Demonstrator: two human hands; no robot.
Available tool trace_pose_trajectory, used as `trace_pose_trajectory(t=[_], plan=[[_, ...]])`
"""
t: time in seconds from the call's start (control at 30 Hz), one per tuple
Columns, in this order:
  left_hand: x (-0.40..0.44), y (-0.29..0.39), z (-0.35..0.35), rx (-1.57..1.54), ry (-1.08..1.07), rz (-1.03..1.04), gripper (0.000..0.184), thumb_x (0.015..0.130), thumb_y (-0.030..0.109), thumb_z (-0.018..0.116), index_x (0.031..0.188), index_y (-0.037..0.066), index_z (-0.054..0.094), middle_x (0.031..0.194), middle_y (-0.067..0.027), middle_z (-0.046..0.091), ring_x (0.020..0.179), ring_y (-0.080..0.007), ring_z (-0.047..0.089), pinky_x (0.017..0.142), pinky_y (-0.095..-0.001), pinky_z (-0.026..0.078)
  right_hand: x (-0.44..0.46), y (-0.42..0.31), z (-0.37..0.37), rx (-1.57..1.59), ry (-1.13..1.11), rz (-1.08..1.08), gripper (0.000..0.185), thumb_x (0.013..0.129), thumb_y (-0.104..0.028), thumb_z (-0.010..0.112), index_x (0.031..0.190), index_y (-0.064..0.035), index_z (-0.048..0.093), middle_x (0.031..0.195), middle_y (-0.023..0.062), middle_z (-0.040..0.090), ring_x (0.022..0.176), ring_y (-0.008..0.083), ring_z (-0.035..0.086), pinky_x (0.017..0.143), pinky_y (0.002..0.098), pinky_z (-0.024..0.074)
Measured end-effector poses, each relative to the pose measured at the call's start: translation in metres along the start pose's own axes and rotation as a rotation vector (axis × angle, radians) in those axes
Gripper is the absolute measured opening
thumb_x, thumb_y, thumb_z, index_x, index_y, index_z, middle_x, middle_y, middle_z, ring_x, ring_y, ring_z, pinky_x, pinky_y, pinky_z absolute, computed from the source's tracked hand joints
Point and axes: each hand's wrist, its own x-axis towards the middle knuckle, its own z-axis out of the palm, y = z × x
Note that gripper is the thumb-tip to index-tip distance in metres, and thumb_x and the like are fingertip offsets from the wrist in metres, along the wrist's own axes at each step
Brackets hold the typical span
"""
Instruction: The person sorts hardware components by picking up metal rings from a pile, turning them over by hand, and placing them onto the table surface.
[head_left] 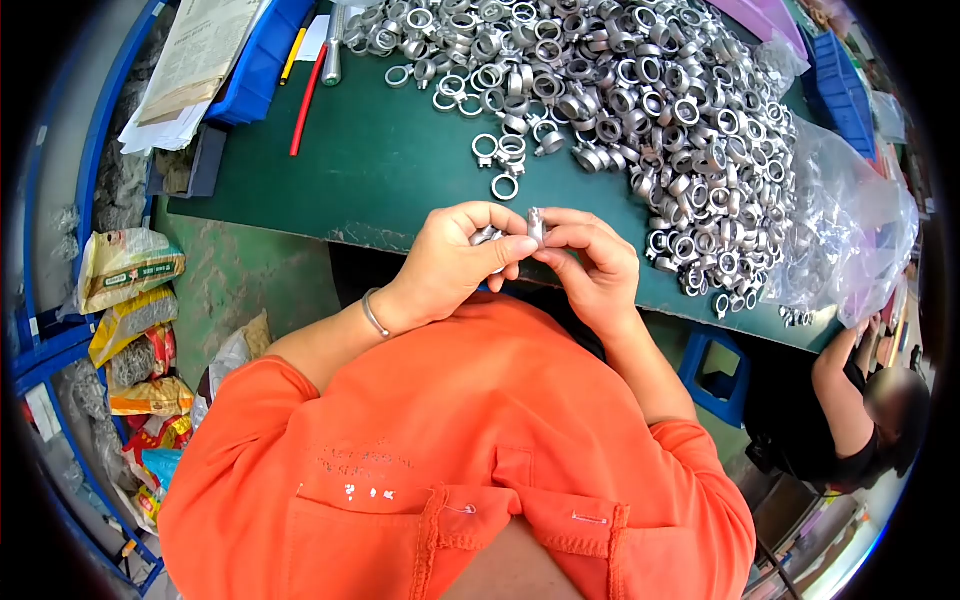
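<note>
Near the green table's front edge, my left hand (462,250) is closed around metal rings (486,236), which its fingers partly cover. Its thumb also touches a small metal ring piece (536,226) seen edge-on between my two hands. My right hand (592,262) pinches that piece from the other side with thumb and forefinger. Just beyond my hands a few loose silver rings (505,186) lie on the table. A large heap of similar metal rings (640,90) spreads from the middle of the table to its right side.
A red pencil (308,100), a yellow pen (293,55) and a metal tool (332,62) lie at the back left beside a blue bin (250,80). Clear plastic bags (850,220) are at the right. A person (850,410) in black sits at the lower right near a blue stool (716,375).
</note>
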Motion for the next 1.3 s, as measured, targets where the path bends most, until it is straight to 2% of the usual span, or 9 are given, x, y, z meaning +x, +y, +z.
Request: trace_pose_trajectory(t=[0.23, 0.33, 0.5, 0.57, 0.83, 0.9, 0.97, 1.13, 1.3], plan=[[-0.003, -0.001, 0.003, 0.243, 0.025, 0.165, 0.004, 0.082, 0.001, 0.062, 0.085, 0.000, 0.061, 0.079, -0.0034, 0.058, 0.062, -0.0072, 0.054, 0.052, -0.0189, 0.044, -0.002, -0.006, 0.008, 0.490, 0.186, 0.348, 0.019, 0.089, 0.002, 0.050, 0.108, 0.0018, 0.053, 0.095, 0.0088, 0.061, 0.081, 0.0132, 0.060, 0.071, 0.0238, 0.0497], [-0.003, -0.003, 0.002, 0.330, 0.038, 0.271, 0.003, 0.081, 0.000, 0.062, 0.083, 0.000, 0.061, 0.082, -0.0031, 0.057, 0.062, -0.0070, 0.054, 0.053, -0.0194, 0.044, -0.002, -0.007, 0.001, 0.591, 0.008, 0.469, 0.022, 0.093, -0.007, 0.048, 0.112, 0.0028, 0.052, 0.089, 0.0068, 0.060, 0.076, 0.0118, 0.059, 0.065, 0.0222, 0.0489], [-0.003, -0.003, 0.002, 0.416, 0.021, 0.375, 0.005, 0.082, 0.000, 0.062, 0.086, 0.000, 0.060, 0.081, -0.0032, 0.057, 0.063, -0.0069, 0.055, 0.052, -0.0197, 0.045, -0.001, -0.015, 0.007, 0.588, 0.020, 0.412, 0.025, 0.088, -0.004, 0.057, 0.111, 0.0031, 0.052, 0.091, 0.0076, 0.059, 0.079, 0.0123, 0.059, 0.068, 0.0229, 0.0499], [-0.005, 0.001, 0.004, 0.226, 0.098, 0.140, 0.008, 0.085, 0.003, 0.060, 0.092, 0.000, 0.058, 0.080, -0.0044, 0.059, 0.063, -0.0072, 0.055, 0.052, -0.0198, 0.046, 0.000, -0.015, 0.010, 0.609, 0.155, 0.359, 0.029, 0.084, 0.002, 0.060, 0.111, 0.0038, 0.052, 0.095, 0.0086, 0.059, 0.086, 0.0129, 0.058, 0.073, 0.0239, 0.0504], [-0.002, -0.006, 0.001, 0.017, 0.034, 0.051, 0.012, 0.089, 0.009, 0.056, 0.096, 0.000, 0.056, 0.083, -0.0075, 0.063, 0.063, -0.0086, 0.057, 0.050, -0.0205, 0.046, 0.000, -0.015, 0.012, 0.592, 0.230, 0.271, 0.031, 0.077, 0.010, 0.062, 0.106, 0.0019, 0.054, 0.099, 0.0086, 0.055, 0.090, 0.0152, 0.058, 0.075, 0.0257, 0.0507], [0.000, -0.006, 0.001, 0.007, 0.044, 0.058, 0.013, 0.090, 0.012, 0.055, 0.097, 0.000, 0.057, 0.083, -0.0074, 0.063, 0.063, -0.0093, 0.057, 0.050, -0.0208, 0.047, 0.002, -0.013, 0.009, -0.064, 0.164, -0.017, 0.031, 0.073, 0.011, 0.063, 0.102, 0.0000, 0.057, 0.098, 0.0112, 0.056, 0.087, 0.0201, 0.060, 0.073, 0.0279, 0.0506], [0.001, -0.002, -0.002, -0.343, 0.026, -0.144, 0.019, 0.094, 0.018, 0.049, 0.098, 0.000, 0.057, 0.081, -0.0062, 0.062, 0.063, -0.0110, 0.058, 0.050, -0.0214, 0.048, 0.014, -0.020, 0.007, -0.191, 0.058, -0.229, 0.028, 0.071, 0.009, 0.062, 0.097, -0.0009, 0.061, 0.097, 0.0141, 0.059, 0.084, 0.0268, 0.061, 0.071, 0.0312, 0.0507], [0.003, -0.005, -0.010, -0.410, -0.017, -0.237, 0.021, 0.094, 0.024, 0.048, 0.095, 0.005, 0.056, 0.080, -0.0035, 0.056, 0.069, -0.0104, 0.056, 0.042, -0.0186, 0.036, 0.045, 0.013, -0.004, -0.563, 0.147, -0.238, 0.026, 0.071, 0.005, 0.061, 0.096, -0.0025, 0.061, 0.089, 0.0122, 0.057, 0.079, 0.0289, 0.056, 0.068, 0.0361, 0.0462], [0.001, -0.004, -0.012, -0.384, -0.015, -0.210, 0.012, 0.091, 0.017, 0.053, 0.090, 0.005, 0.055, 0.079, -0.0033, 0.055, 0.068, -0.0097, 0.056, 0.043, -0.0193, 0.039, 0.065, 0.023, -0.009, -0.930, 0.122, -0.219, 0.025, 0.068, -0.005, 0.067, 0.092, -0.0064, 0.061, 0.087, 0.0065, 0.056, 0.079, 0.0262, 0.052, 0.070, 0.0369, 0.0402]])
